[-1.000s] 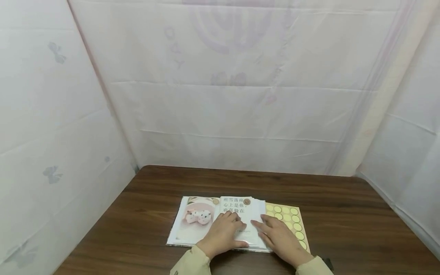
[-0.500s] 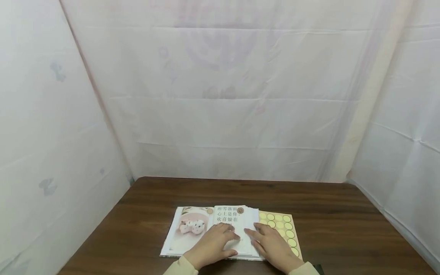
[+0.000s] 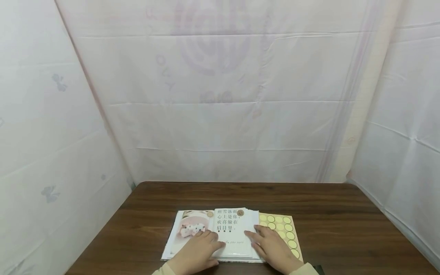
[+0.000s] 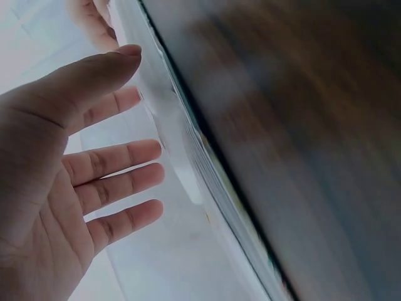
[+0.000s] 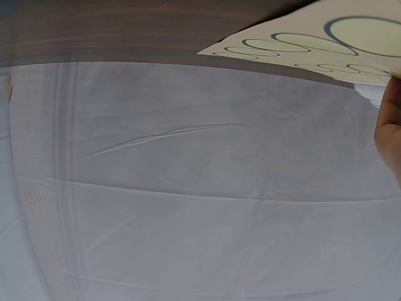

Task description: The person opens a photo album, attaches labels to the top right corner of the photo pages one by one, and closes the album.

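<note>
An open book lies near the table's front edge, with a pink food photo on its left page and printed Chinese characters on the smaller right-hand page. My left hand is over the lower left part of the book, with its fingers straight and spread in the left wrist view. On the book's right side rests my right hand, fingertips at the page edge. A sheet of yellow round stickers sticks out from the book's right side, partly under that hand. The right wrist view catches only a bit of the right hand.
The dark wooden table has pale printed cloth walls at its back and sides. Beside the right sleeve a small dark object is partly visible.
My left hand has slid left across the page, uncovering more lines of print. The right hand has hardly moved on the book. The head view has tilted up slightly.
</note>
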Available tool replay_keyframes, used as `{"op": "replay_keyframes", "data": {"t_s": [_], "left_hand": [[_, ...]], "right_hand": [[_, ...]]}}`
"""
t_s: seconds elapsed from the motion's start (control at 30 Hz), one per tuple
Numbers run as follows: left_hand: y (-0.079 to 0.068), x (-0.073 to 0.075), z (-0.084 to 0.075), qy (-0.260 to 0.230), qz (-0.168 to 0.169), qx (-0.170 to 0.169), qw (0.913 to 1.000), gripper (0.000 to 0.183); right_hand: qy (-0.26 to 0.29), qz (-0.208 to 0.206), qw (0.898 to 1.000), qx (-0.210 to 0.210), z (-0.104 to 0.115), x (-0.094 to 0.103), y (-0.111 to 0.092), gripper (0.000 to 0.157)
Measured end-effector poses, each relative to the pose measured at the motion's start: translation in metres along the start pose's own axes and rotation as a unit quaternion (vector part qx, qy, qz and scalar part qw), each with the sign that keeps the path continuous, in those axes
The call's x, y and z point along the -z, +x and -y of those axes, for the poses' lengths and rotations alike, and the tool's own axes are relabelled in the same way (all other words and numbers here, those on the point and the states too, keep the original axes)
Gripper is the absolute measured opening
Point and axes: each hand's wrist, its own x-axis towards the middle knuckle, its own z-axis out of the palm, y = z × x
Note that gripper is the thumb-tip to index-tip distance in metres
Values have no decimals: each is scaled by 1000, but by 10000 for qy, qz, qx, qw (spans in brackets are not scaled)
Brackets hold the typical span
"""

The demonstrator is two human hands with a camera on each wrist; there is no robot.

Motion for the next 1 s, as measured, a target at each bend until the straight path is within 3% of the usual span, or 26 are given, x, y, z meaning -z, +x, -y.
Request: {"op": "replay_keyframes", "data": {"t_s": [0.23, 0.47, 0.77, 1.0], "left_hand": [[-19, 5, 13, 265, 377, 35, 9989, 45], [-48, 9, 35, 84, 603, 228, 9979, 42], [-81, 4, 65, 460, 219, 40, 9987, 49], [-100, -1, 81, 1055, -150, -192, 9941, 53]], "right_hand": [[-24, -40, 10000, 10, 1, -2, 1, 35], [103, 97, 9999, -29, 4, 2, 3, 36], [186, 137, 9997, -106, 2, 7, 1, 36], [178, 103, 9998, -81, 2, 5, 0, 36]]}}
